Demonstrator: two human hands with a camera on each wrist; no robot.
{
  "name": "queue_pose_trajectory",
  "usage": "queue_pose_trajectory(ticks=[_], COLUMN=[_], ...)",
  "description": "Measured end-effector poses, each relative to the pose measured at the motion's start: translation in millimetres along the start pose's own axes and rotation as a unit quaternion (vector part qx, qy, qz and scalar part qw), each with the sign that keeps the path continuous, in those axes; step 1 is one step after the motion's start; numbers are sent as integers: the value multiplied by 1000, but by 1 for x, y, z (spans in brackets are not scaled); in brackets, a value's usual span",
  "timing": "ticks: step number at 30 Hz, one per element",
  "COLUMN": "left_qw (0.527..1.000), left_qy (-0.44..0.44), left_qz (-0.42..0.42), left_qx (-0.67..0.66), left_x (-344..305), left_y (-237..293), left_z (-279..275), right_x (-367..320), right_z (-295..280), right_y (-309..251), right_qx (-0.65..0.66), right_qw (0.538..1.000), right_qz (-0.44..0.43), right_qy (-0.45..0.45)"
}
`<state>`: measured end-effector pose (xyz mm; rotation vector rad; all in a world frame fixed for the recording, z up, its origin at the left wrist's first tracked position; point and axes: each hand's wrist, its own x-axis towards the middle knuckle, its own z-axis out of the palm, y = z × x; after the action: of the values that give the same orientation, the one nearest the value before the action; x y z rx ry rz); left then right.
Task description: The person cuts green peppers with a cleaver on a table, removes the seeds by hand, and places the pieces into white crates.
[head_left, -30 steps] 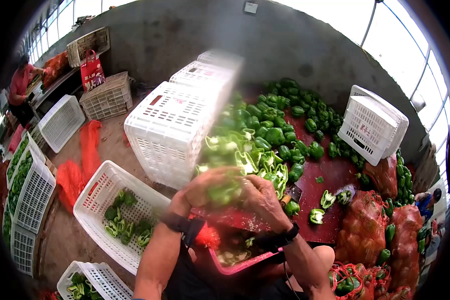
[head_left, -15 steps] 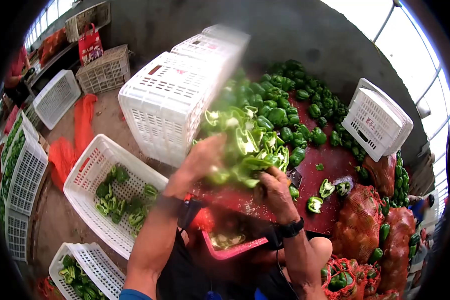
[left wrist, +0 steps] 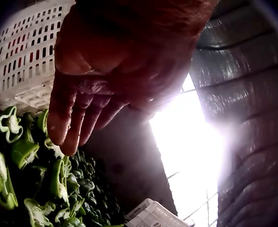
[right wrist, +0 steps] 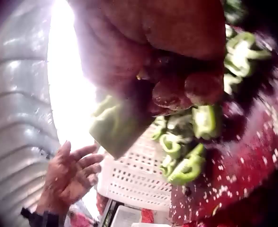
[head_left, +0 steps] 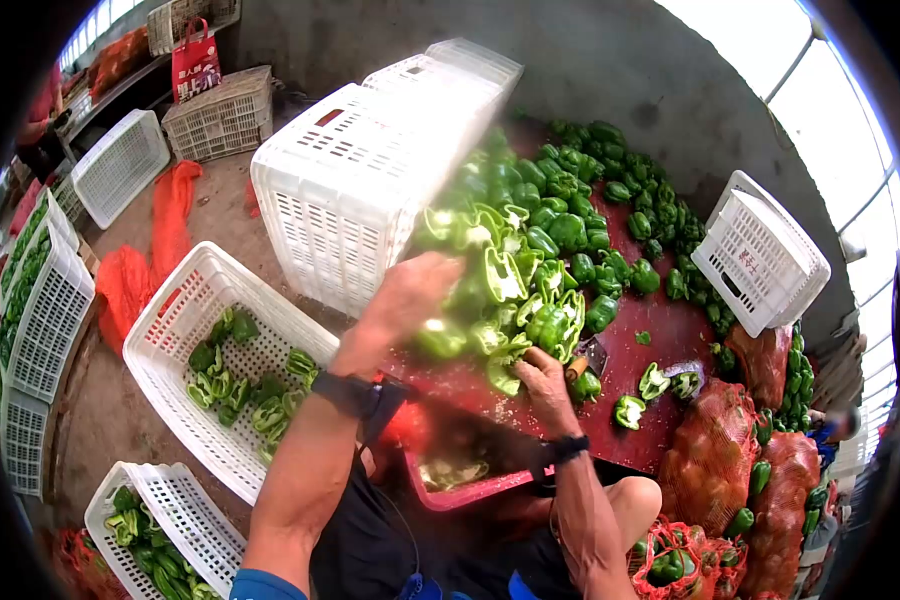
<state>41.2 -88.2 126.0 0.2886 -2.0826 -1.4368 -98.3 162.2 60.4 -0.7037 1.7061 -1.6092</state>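
My left hand is raised beside the heap of cut green peppers. In the left wrist view its fingers extend with nothing in them. A blurred green pepper shows just below this hand. My right hand is low over the red work surface, its fingertips curled. From under it, in the right wrist view, a flat, square-cornered knife blade with a green sheen sticks out; the palm hides the grip. A cut pepper piece lies right at its fingertips. Beside it is a wooden handle.
Whole green peppers are heaped behind the cut ones. White crates are stacked at the left rear. A white crate with cut peppers stands at my left, a pink basin before my knees. Red net sacks line the right.
My hands were together around a blurred pepper a second ago. They have since parted, the left up and left with its fingers spread free of the pepper. The view has shifted slightly.
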Motion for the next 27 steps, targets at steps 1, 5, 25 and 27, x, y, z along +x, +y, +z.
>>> queue_pose_trajectory(ticks=[1, 5, 25, 27], left_qw=[1000, 997, 910, 900], left_qy=[-3, -2, -321, -331], left_qz=[-21, 36, -215, -261], left_qx=[5, 70, -148, -109], left_x=[-1, 1, -9, -8], left_y=[0, 1, 20, 44], left_z=[1, -3, 23, 20], right_x=[-3, -1, -7, -3], right_z=[11, -3, 50, 55], right_y=[-7, 48, -75, -80], right_qx=[-88, -456, -272, -333], right_qw=[992, 882, 943, 916], right_qz=[85, 25, -186, -225], right_qy=[29, 118, -56, -19])
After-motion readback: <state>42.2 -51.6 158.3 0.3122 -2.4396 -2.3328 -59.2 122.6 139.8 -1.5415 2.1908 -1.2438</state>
